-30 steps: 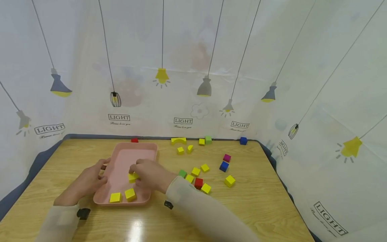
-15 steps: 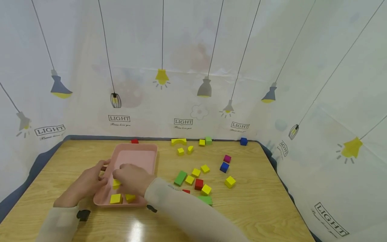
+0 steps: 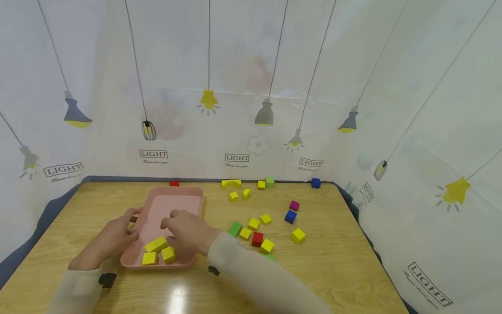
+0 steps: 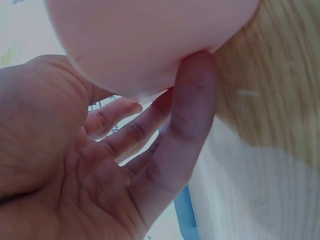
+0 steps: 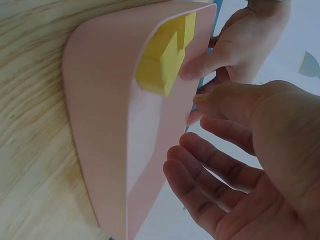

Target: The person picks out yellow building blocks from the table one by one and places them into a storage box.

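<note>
My left hand (image 3: 111, 237) grips the left side of a pink tray (image 3: 172, 190), its thumb over the rim and its fingers against the outer wall, as the left wrist view shows from below. Over the tray's right half is my right hand (image 3: 188, 231), fingers loosely bent and holding nothing. At the tray's near end lie a longer yellow block (image 3: 156, 244) and two yellow cubes, one at the left (image 3: 149, 258) and one at the right (image 3: 168, 254). The right wrist view shows yellow blocks (image 5: 162, 62) against the tray wall, apart from the right fingertips.
Right of the tray lie several yellow blocks (image 3: 253, 224), a red cube (image 3: 257, 239), a green block (image 3: 235, 229) and a blue cube (image 3: 290, 216). Along the table's back edge are a yellow arch (image 3: 231, 183), a light green block (image 3: 270, 182) and another blue cube (image 3: 315, 182).
My right hand moved left over the tray with the longer yellow block, let it go beside the two cubes, and drew back to the right. The left hand stayed at the rim.
</note>
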`<action>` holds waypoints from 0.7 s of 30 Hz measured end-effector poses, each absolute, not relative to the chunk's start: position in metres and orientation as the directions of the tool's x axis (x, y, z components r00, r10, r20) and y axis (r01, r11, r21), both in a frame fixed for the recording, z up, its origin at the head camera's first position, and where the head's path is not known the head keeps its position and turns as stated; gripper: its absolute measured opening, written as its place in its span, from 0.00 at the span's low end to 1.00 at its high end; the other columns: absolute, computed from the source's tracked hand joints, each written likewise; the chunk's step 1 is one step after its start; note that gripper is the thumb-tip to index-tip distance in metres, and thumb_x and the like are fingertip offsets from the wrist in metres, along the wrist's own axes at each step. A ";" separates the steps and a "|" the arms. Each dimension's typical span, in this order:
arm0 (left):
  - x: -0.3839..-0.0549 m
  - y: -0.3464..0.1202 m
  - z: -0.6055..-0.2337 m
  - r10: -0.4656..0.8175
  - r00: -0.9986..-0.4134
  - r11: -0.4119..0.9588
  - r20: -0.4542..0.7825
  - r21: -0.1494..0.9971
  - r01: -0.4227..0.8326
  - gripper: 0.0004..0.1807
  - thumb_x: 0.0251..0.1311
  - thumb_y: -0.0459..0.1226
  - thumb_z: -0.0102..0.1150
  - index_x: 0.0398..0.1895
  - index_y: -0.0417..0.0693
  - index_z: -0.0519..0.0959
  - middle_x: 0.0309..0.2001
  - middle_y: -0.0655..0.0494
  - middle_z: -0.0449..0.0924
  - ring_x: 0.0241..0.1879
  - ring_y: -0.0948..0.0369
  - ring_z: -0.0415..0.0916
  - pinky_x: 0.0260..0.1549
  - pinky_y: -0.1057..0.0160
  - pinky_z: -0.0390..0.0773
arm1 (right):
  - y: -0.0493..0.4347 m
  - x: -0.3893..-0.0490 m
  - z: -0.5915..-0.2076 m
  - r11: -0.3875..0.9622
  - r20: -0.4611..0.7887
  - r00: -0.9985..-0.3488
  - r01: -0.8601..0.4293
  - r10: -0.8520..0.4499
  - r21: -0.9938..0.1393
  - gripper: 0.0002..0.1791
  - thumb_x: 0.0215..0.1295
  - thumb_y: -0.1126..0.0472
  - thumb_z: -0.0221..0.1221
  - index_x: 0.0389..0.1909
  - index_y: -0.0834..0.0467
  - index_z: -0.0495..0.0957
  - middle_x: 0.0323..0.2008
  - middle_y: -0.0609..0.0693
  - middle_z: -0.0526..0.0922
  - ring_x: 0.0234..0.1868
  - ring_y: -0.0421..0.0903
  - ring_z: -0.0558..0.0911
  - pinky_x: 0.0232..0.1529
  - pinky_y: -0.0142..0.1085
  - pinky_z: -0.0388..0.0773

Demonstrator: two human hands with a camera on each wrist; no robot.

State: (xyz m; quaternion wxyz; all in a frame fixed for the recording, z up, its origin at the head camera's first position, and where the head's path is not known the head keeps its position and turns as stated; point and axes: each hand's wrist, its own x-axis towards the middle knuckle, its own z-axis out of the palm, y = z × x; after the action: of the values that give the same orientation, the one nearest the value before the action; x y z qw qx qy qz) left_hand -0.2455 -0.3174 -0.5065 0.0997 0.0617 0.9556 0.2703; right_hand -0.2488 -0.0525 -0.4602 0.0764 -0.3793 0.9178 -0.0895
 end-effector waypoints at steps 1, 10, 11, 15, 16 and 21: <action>-0.246 -0.317 -0.507 0.165 -0.972 0.847 -0.168 0.529 0.053 0.45 0.78 0.28 0.66 0.91 0.29 0.54 0.76 0.16 0.71 0.63 0.30 0.87 0.62 0.34 0.92 | -0.047 -0.249 -0.460 0.698 -0.064 -0.705 -0.680 -0.707 -0.226 0.22 0.85 0.50 0.70 0.74 0.41 0.86 0.62 0.37 0.87 0.51 0.32 0.82 0.59 0.21 0.85; -0.247 -0.317 -0.510 0.167 -0.973 0.849 -0.160 0.525 0.059 0.44 0.77 0.28 0.66 0.90 0.28 0.56 0.74 0.15 0.72 0.58 0.33 0.88 0.60 0.35 0.94 | 0.003 -0.245 -0.448 0.736 0.017 -0.760 -0.634 -0.650 -0.238 0.21 0.83 0.51 0.71 0.72 0.44 0.87 0.59 0.44 0.88 0.46 0.37 0.81 0.48 0.23 0.83; -0.247 -0.317 -0.511 0.167 -0.973 0.847 -0.160 0.528 0.059 0.44 0.77 0.29 0.66 0.90 0.28 0.56 0.74 0.15 0.73 0.58 0.33 0.88 0.60 0.36 0.94 | 0.010 -0.245 -0.447 0.736 0.030 -0.764 -0.631 -0.645 -0.246 0.21 0.83 0.52 0.71 0.72 0.46 0.88 0.60 0.45 0.89 0.47 0.37 0.81 0.48 0.24 0.84; -0.247 -0.317 -0.510 0.174 -0.972 0.844 -0.159 0.532 0.064 0.44 0.78 0.29 0.66 0.89 0.27 0.56 0.74 0.15 0.73 0.57 0.34 0.87 0.59 0.36 0.94 | 0.040 -0.246 -0.448 0.744 0.082 -0.785 -0.611 -0.614 -0.272 0.20 0.83 0.53 0.72 0.70 0.48 0.89 0.61 0.48 0.90 0.49 0.40 0.84 0.48 0.28 0.87; -0.247 -0.316 -0.510 0.172 -0.972 0.845 -0.161 0.532 0.062 0.44 0.78 0.29 0.66 0.90 0.27 0.55 0.74 0.15 0.72 0.58 0.34 0.87 0.60 0.36 0.94 | 0.049 -0.246 -0.449 0.747 0.097 -0.790 -0.607 -0.606 -0.271 0.19 0.83 0.53 0.72 0.70 0.49 0.89 0.61 0.48 0.90 0.49 0.41 0.85 0.48 0.30 0.88; -0.246 -0.315 -0.508 0.145 -0.973 0.851 -0.181 0.524 0.030 0.45 0.78 0.29 0.65 0.91 0.28 0.53 0.76 0.15 0.70 0.63 0.29 0.86 0.63 0.33 0.92 | 0.091 -0.244 -0.454 0.789 0.113 -0.840 -0.538 -0.531 -0.297 0.20 0.82 0.52 0.72 0.69 0.48 0.89 0.61 0.48 0.89 0.50 0.44 0.87 0.48 0.36 0.91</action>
State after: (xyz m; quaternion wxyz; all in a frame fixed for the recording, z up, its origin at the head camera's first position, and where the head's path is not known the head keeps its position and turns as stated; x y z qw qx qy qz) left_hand -0.2464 -0.3149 -0.5081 0.1077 0.0458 0.9561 0.2688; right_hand -0.2441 0.0915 -0.4537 -0.0115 -0.2827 0.9456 -0.1605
